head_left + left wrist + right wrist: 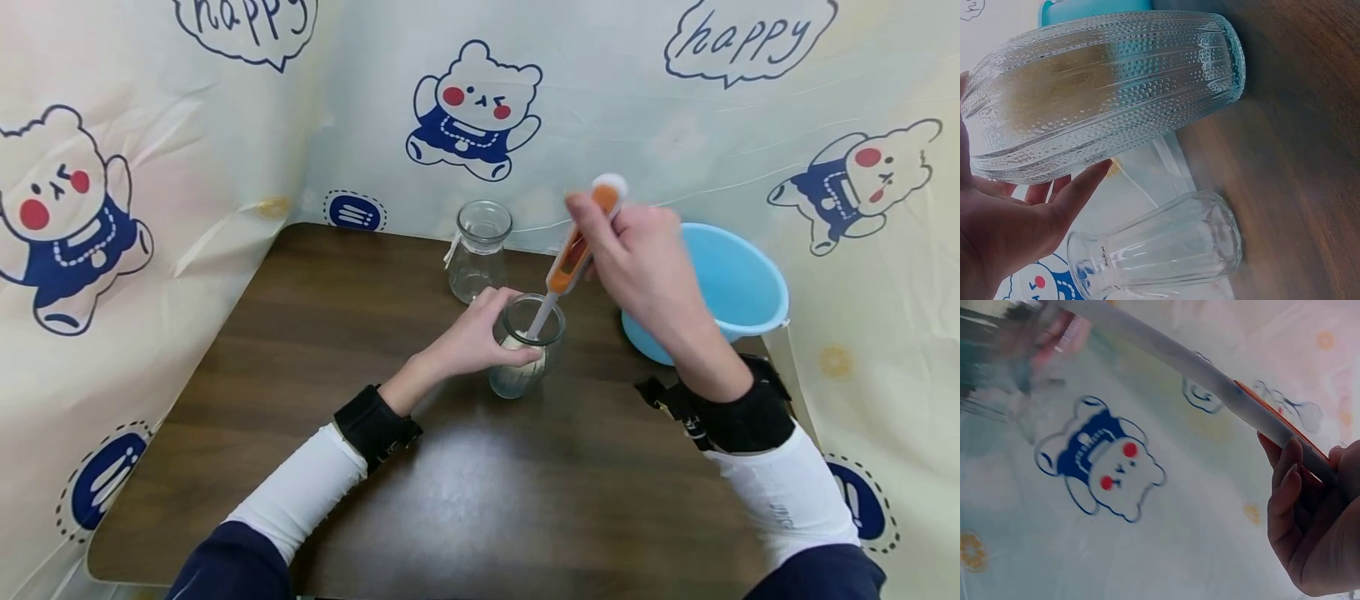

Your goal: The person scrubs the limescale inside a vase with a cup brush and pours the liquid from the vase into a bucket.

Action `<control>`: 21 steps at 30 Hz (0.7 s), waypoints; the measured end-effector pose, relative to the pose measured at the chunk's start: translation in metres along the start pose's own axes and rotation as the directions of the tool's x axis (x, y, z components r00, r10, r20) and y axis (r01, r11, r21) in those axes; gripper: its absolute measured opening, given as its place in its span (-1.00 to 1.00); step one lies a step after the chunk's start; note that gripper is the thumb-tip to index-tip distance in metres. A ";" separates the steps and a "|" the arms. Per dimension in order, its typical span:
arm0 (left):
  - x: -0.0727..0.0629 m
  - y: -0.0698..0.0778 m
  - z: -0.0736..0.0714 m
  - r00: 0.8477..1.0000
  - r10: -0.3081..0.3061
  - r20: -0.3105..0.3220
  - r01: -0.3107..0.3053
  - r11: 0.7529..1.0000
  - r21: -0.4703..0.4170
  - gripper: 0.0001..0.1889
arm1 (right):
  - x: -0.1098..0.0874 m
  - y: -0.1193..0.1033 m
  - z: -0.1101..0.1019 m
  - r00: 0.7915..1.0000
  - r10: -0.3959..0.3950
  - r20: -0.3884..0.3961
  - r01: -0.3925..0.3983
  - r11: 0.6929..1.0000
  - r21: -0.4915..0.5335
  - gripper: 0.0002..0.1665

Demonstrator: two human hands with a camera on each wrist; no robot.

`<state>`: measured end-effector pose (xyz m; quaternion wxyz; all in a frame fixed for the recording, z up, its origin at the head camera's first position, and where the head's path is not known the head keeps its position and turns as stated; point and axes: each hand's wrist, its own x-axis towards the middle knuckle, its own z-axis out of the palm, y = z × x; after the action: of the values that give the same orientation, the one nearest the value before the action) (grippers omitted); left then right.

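A ribbed, dotted clear glass jar (pixel 512 385) stands on the brown table, and my left hand (pixel 472 337) grips it around the upper side. In the left wrist view, the thumb and fingers of that hand wrap the jar (pixel 1166 87) near its mouth. My right hand (pixel 648 262) holds the orange and pale grey handle of a bottle brush (pixel 573 258) above the jar. The brush's shaft slants down through the mouth. Its pale, sponge-like head is inside, showing as a blurred tan shape through the glass. In the right wrist view, my fingers (pixel 1285 506) curl round the handle.
Just behind the jar stands a second clear glass vase (pixel 480 271) with a string tied at its neck. A light blue bucket (pixel 738 275) is at the right, beside my right forearm. A printed backdrop (pixel 600 108) rises at the table's back and sides.
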<state>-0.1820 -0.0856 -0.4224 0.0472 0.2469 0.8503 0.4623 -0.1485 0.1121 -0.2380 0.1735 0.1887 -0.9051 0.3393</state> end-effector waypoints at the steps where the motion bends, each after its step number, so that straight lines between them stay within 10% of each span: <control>1: -0.001 0.000 0.000 1.000 -0.002 -0.005 0.002 1.000 0.003 -0.18 | 0.000 -0.002 -0.003 1.000 0.007 -0.020 -0.006 1.000 0.027 -0.25; 11: -0.003 0.000 0.000 1.000 0.002 -0.009 -0.002 1.000 -0.020 -0.21 | -0.007 0.014 0.024 0.998 0.004 0.067 -0.001 0.999 -0.041 -0.25; 21: -0.003 -0.001 0.001 0.999 0.011 -0.031 -0.010 1.000 0.019 -0.17 | -0.007 0.005 0.002 0.988 0.001 -0.154 0.037 0.969 0.245 -0.40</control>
<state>-0.1795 -0.0866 -0.4242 0.0292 0.2446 0.8540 0.4583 -0.1451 0.1160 -0.2449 0.2207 0.1904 -0.8379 0.4615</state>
